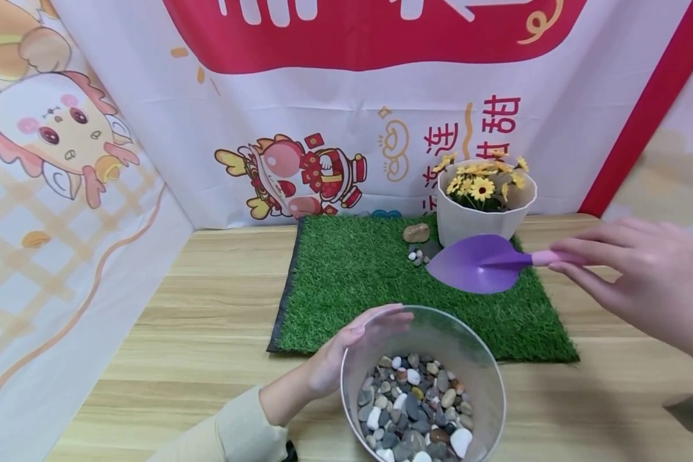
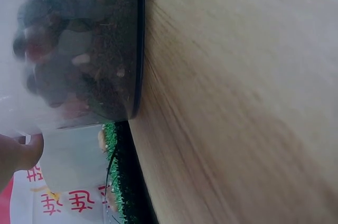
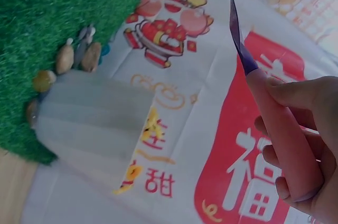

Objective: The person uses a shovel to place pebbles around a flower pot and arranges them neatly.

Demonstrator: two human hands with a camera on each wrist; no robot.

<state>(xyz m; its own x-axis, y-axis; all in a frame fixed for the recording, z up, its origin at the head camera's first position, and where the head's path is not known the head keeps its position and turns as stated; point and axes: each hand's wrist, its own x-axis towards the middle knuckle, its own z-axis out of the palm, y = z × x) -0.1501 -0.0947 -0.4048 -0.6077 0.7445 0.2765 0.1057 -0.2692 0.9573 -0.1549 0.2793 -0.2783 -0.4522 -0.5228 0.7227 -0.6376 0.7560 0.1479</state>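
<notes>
Purple trowel (image 1: pixel 476 264) is up in the air before the flowerpot (image 1: pixel 485 224); I have its pink handle (image 3: pixel 288 134) gripped in my right hand (image 1: pixel 658 269), fingers curled. My left hand (image 1: pixel 337 350) rests, fingers fairly straight, against the clear bucket (image 1: pixel 476 353) of pebbles (image 1: pixel 416 410).

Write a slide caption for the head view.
Right hand holds a pink-handled purple trowel; left hand touches a clear round bucket of multicoloured pebbles.

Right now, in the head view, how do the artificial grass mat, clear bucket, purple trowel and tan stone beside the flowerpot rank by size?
Artificial grass mat
Clear bucket
Purple trowel
Tan stone
</notes>
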